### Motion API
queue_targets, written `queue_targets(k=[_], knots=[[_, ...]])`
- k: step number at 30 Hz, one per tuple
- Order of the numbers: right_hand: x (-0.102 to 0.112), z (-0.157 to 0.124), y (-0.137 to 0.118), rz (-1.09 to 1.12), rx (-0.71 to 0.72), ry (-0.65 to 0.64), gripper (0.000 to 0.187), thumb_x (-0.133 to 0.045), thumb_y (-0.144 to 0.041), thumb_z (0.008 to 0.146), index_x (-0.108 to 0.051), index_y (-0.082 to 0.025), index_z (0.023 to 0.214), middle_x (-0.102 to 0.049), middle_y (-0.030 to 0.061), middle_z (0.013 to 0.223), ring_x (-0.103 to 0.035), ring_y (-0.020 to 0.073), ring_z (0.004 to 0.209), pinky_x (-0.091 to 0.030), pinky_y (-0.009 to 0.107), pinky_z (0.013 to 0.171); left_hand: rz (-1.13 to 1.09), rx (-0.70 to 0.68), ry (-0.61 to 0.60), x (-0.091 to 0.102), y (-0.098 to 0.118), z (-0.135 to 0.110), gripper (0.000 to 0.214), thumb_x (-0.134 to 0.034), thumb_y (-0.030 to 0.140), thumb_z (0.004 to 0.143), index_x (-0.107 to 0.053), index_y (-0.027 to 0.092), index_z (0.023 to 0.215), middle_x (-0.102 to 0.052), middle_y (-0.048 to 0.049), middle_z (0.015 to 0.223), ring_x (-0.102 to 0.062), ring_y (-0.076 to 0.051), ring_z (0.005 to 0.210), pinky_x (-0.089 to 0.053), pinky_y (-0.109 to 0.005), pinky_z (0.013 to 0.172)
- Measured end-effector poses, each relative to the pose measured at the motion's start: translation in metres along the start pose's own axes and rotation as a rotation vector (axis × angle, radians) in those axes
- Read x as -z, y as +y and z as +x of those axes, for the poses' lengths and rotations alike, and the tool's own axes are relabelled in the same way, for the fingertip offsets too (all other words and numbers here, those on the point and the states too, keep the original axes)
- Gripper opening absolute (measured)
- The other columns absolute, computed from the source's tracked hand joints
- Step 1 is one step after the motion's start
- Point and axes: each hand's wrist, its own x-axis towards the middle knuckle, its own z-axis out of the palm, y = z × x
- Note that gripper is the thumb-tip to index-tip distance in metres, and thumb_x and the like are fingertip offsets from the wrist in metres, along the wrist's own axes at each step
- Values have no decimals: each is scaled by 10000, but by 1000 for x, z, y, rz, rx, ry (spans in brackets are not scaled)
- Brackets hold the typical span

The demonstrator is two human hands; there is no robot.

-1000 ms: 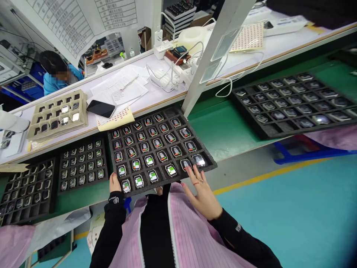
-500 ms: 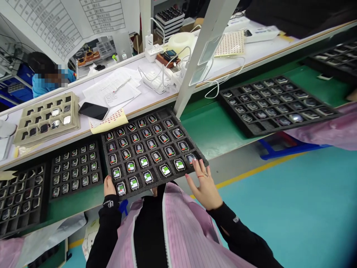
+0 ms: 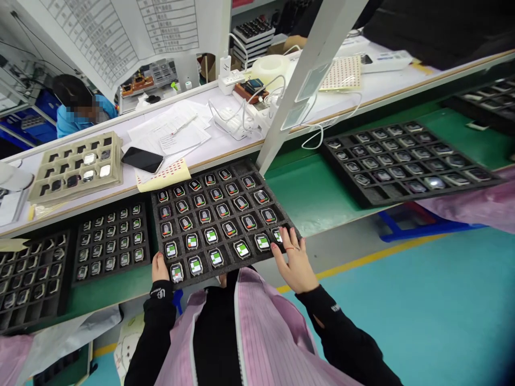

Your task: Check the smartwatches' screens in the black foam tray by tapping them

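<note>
The left grip (image 3: 160, 267) grasps the near-left corner of a grainy black foam tray (image 3: 241, 168), fingers partly hidden by its edge; the right grip (image 3: 295, 264) is loose, spread fingertips partly covering a rounded-square watch (image 3: 277, 235) in the near-right pocket. The tray lies at the green worktop's (image 3: 306, 201) front edge, its screens' text illegible. Beyond sits a glossy phone (image 3: 142, 160); the leftmost tray (image 3: 34, 311) is cut off.

Turquoise floor (image 3: 414, 300), yellow stripe (image 3: 362, 261); green bench (image 3: 306, 187) below white shelf (image 3: 227, 143).
</note>
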Motion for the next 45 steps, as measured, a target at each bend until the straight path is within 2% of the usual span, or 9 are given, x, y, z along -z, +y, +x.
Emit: queue_targets(k=[4,9,14,17,21,28,35,39,45], knots=[[1,13,3,21,21,-34,645,-235,-478,1002,-303,-35,1465,-404,163,1443,-207,302,1422,-170,588,1147,-20,60,15,0,4,-2,347,-404,336,907,-617,148,1106,-626,-98,1169,-556,-225,1135,-407,-303,1029],[-3,30,5,12,60,-16,663,-245,-473,997,-274,-10,1470,-375,171,1459,-171,299,1432,-167,571,1153,-42,88,11,2,7,-5,318,-439,323,902,-624,167,1109,-629,-82,1170,-550,-220,1149,-411,-290,1028],[-13,41,4,-94,61,-50,694,-254,-469,978,-301,48,1439,-459,216,1384,-193,346,1417,-133,634,1124,-49,117,-6,4,11,-9,317,-437,321,911,-617,168,1122,-621,-83,1187,-549,-227,1149,-407,-302,1033],[-14,39,-7,-84,103,-41,688,-254,-468,987,-245,22,1470,-438,196,1409,-169,328,1427,-126,623,1133,-46,133,-21,6,14,-11,320,-427,319,921,-607,165,1136,-609,-87,1212,-540,-235,1161,-397,-313,1043],[-14,32,-25,-51,259,-50,653,-261,-433,1010,-83,-73,1525,-380,146,1463,-115,285,1444,-131,612,1140,-41,144,-32,7,18,-13,319,-414,309,927,-600,165,1142,-601,-87,1226,-530,-230,1177,-394,-301,1043],[-24,30,-33,-75,321,-96,666,-280,-465,1006,-201,-15,1491,-504,195,1352,-190,338,1419,-207,630,1108,-45,143,-32,7,22,-16,327,-408,316,924,-605,162,1135,-601,-92,1225,-529,-233,1181,-396,-310,1040],[-22,28,-67,5,469,-135,676,-302,-413,1014,-21,-79,1530,-351,150,1480,-118,295,1442,-197,585,1139,-40,133,-39,8,23,-16,341,-398,321,922,-597,153,1142,-598,-101,1233,-514,-248,1196,-381,-334,1054],[-39,25,-68,-74,527,-167,739,-303,-458,1007,21,-37,1521,-465,190,1391,-193,335,1419,-251,599,1104,-40,130,-32,7,18,-14,340,-409,333,913,-602,163,1136,-604,-99,1227,-528,-243,1179,-398,-321,1035],[-46,25,-61,-91,544,-163,728,-300,-433,1008,28,-34,1522,-463,198,1390,-206,337,1415,-239,602,1104,-16,107,-33,6,9,-10,341,-423,379,917,-603,179,1126,-620,-93,1196,-558,-224,1143,-425,-286,996]])
